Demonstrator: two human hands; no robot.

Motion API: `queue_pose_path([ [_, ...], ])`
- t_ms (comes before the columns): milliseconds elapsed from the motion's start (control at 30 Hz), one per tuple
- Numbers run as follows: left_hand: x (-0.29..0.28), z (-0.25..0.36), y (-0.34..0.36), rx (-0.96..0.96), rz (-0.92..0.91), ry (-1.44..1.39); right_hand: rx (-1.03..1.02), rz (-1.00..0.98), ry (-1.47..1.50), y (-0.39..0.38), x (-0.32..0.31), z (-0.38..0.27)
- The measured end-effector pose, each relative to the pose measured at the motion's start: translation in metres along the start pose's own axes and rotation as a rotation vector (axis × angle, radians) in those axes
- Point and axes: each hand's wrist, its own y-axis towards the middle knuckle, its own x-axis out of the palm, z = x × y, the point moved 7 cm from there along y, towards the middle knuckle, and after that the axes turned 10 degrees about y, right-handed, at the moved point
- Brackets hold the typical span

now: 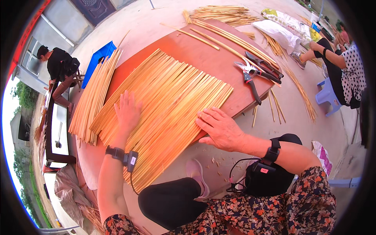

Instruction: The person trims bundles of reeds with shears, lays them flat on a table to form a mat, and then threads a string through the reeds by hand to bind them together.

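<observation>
Both hands lie flat on a wide sheet of split bamboo strips point(164, 105) that covers the middle of the frame, spread across the reddish bench point(203, 55) and overhanging its near edge. The left hand point(127, 113) presses down mid-sheet with fingers spread apart, seemingly pinning the strips so they stay side by side. The right hand point(221, 127) rests open on the lower right edge, fingers together, apparently squaring the ends. Pruning shears point(250, 74) lie clear at right, a loose bundle of strips point(92, 100) at left.

Both hands, left point(127, 113) and right point(220, 127), press flat on the straw mat point(168, 98).
</observation>
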Motion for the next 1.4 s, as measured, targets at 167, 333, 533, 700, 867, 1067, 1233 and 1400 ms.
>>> queue_pose_path([
  [167, 0.02, -0.009, 0.044, -0.031, -0.029, -0.056, -0.014, 0.025, 0.063, 0.008, -0.001, 0.004],
  [333, 0.012, 0.004, 0.059, -0.087, -0.111, -0.094, -0.018, -0.001, 0.066, 0.009, 0.002, 0.013],
  [533, 0.029, 0.002, 0.063, -0.139, -0.038, -0.032, -0.008, -0.011, 0.057, 0.011, 0.0, 0.015],
  [700, 0.034, 0.019, 0.063, -0.149, -0.121, -0.051, 0.029, -0.074, 0.079, 0.002, 0.005, 0.023],
  [867, 0.034, 0.021, 0.061, -0.161, -0.134, -0.059, -0.023, 0.019, 0.028, -0.009, 0.005, 0.018],
  [1067, 0.035, 0.029, 0.062, -0.167, -0.124, -0.046, 0.03, 0.07, 0.129, -0.006, -0.006, 0.031],
  [1233, 0.036, 0.029, 0.06, -0.185, -0.102, -0.008, 0.111, 0.201, 0.042, 0.015, -0.024, 0.06],
  [1400, 0.04, 0.032, 0.062, -0.165, -0.103, -0.012, 0.227, 0.035, -0.022, -0.008, 0.003, 0.072],
])
